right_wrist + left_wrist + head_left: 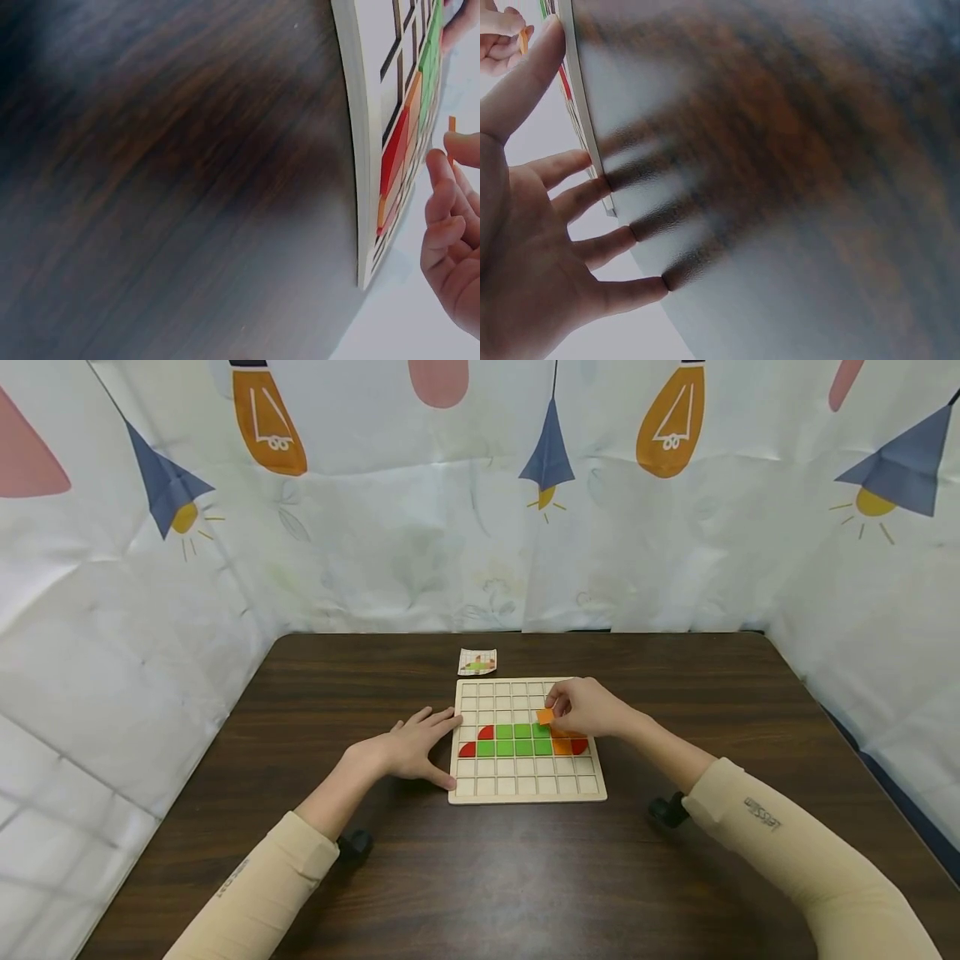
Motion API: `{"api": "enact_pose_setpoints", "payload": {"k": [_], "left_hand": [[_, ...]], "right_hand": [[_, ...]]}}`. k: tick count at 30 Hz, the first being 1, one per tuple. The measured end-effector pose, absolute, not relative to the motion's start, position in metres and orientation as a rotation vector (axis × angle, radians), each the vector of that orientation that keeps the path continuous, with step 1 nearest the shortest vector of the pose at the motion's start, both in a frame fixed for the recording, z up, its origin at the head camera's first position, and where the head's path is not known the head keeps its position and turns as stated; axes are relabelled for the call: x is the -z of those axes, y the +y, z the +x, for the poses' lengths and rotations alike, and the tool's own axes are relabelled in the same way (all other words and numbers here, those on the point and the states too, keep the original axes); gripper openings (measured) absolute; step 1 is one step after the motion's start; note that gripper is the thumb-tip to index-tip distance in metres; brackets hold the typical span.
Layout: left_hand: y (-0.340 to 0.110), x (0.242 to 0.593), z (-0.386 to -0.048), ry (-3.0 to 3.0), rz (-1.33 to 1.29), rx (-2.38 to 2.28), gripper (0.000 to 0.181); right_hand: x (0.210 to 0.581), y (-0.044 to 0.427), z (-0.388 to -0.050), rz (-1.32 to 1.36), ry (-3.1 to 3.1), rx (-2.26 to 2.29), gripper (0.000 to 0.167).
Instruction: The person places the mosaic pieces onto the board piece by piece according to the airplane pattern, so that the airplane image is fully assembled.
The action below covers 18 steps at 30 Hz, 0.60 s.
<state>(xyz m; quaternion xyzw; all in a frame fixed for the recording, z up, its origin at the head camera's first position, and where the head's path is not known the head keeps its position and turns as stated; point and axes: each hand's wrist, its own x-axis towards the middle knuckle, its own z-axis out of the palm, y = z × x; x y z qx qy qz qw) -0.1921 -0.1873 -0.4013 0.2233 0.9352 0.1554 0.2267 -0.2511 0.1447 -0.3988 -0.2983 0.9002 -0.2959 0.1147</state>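
A pale wooden grid board [517, 787] lies on the table, with two rows of green tiles [505, 748], red quarter-round tiles [467, 750] and orange tiles [562, 747] in its cells. Above the upper green row, my right hand [588, 708] pinches an orange square tile [545, 717] between thumb and fingertips; the right wrist view shows that tile [452, 129] edge-on. My left hand [408, 749] has its fingers spread, with thumb and some fingertips touching the board's left edge. In the left wrist view, the other fingertips of this hand [547, 247] rest on the table.
Behind the board lies a small picture card [477, 662] with a coloured pattern on a grid. The dark wooden table [360, 677] is bordered by a white patterned curtain [420, 552] at the back and sides.
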Motion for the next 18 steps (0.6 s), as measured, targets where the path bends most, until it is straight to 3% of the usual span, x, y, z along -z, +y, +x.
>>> {"api": "enact_pose_setpoints", "payload": {"k": [18], "left_hand": [[-0.186, 0.399, -0.191, 2.575, 0.606, -0.427, 0.109]], "right_hand": [[0.406, 0.118, -0.259, -0.826, 2.663, 0.891, 0.022]]}}
